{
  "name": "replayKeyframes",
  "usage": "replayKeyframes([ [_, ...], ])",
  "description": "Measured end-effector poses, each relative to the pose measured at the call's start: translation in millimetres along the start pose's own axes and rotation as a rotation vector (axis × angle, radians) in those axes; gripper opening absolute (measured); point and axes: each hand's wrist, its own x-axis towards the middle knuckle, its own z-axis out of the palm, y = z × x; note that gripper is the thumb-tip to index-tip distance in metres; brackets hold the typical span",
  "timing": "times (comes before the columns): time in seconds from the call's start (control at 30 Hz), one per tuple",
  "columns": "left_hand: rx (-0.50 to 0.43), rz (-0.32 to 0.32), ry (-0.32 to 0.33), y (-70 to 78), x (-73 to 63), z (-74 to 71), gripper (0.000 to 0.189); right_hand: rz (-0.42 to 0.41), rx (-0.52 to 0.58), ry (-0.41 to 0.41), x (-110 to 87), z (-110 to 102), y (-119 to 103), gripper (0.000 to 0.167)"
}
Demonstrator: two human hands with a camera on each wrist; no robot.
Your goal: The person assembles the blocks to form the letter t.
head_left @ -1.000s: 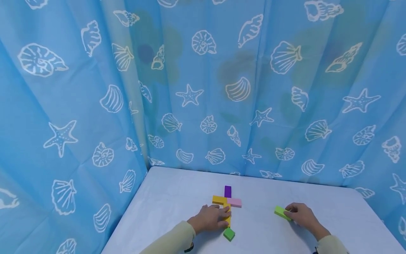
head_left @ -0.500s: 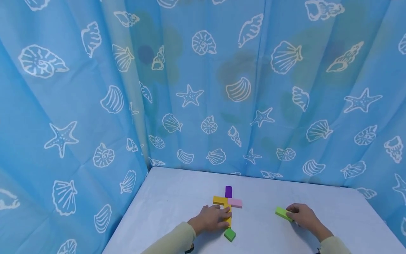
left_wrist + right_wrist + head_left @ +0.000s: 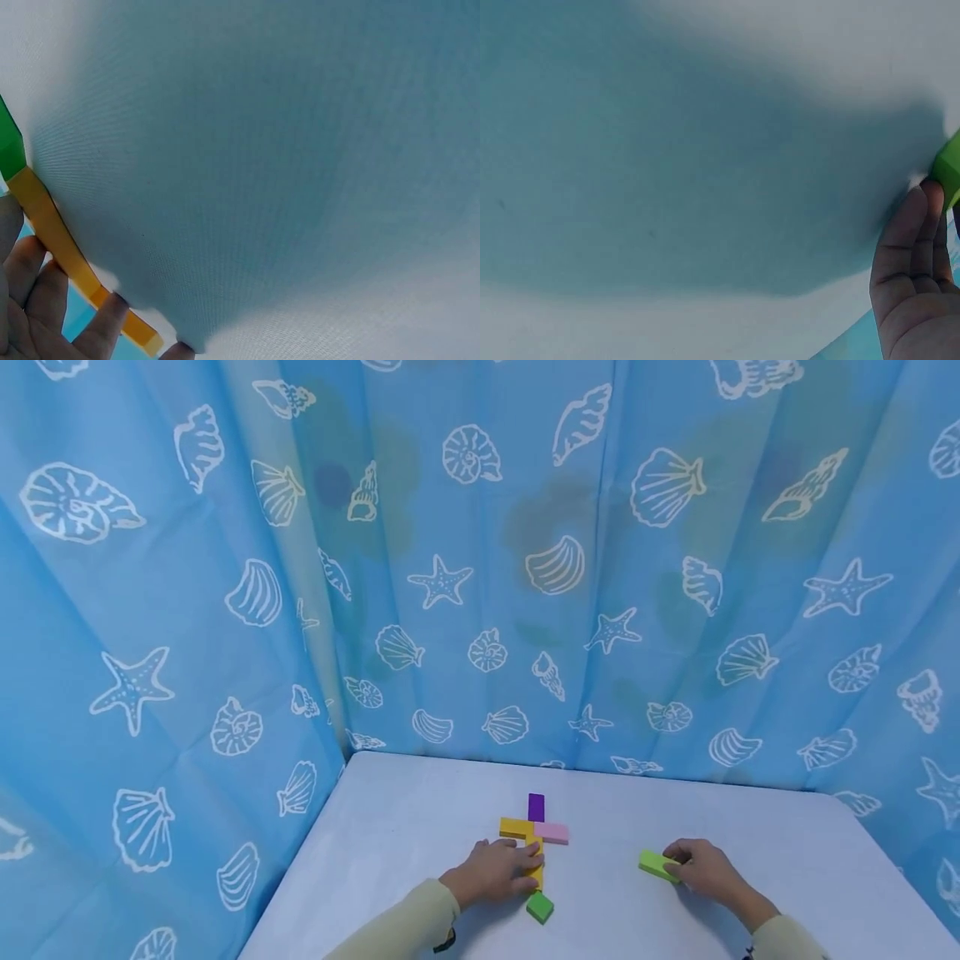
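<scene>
My left hand [image 3: 491, 870] rests with fingers extended on the upright-running yellow block [image 3: 536, 880], touching it; in the left wrist view the fingertips lie along yellow blocks [image 3: 54, 231]. A second yellow block [image 3: 514, 827] and a pink block [image 3: 552, 834] meet its far end, and a purple block [image 3: 536, 807] lies beyond them. At its near end sits a green block [image 3: 540, 907], turned cornerwise. Further right, my right hand [image 3: 705, 868] pinches a light green block [image 3: 657, 865] between thumb and fingers, at or just above the table. The right wrist view shows only its edge [image 3: 948, 171].
A white-covered table [image 3: 420, 802] lies under the blocks and both hands. Behind it and on the left hangs a blue curtain [image 3: 480, 693] printed with white shells and starfish, meeting the table's back edge.
My right hand has shifted slightly left with the light green block in its fingers. The left hand stays on the yellow block, and the head view has turned a little.
</scene>
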Motion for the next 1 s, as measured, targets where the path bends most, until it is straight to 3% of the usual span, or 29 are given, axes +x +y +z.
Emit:
replayKeyframes([
  [0.57, 0.007, 0.003, 0.008, -2.4, -2.2, -1.9, 0.044, -0.055, -0.042, 0.018, -14.9, 25, -24, 0.018],
  [1.0, 0.009, 0.016, 0.015, 0.8, -1.0, -1.6, 0.043, -0.064, 0.003, 0.043, -25.9, 40, -38, 0.014],
])
